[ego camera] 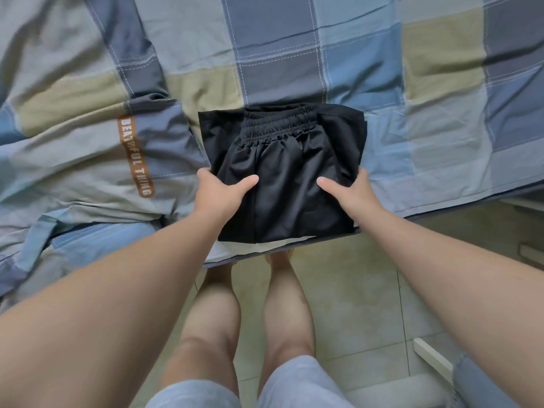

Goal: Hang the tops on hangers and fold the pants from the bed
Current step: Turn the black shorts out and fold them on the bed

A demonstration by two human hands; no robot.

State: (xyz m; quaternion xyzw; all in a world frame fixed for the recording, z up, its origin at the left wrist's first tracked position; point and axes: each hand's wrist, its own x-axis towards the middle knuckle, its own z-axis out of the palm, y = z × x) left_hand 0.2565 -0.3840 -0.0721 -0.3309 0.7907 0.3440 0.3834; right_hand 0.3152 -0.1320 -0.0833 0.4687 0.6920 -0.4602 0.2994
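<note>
A pair of black pants (287,160) lies folded into a compact square near the front edge of the bed (412,98), its elastic waistband on top toward the far side. My left hand (219,191) grips the left edge of the bundle, thumb lying on top of the fabric and fingers tucked underneath. My right hand (351,189) holds the right edge the same way, thumb on top. No tops or hangers are in view.
The bed carries a blue, grey and olive plaid sheet, and a rumpled duvet (88,148) with an orange printed strip lies at the left. Below the bed edge are the tiled floor (353,304), my bare legs, and a white object (432,359) at lower right.
</note>
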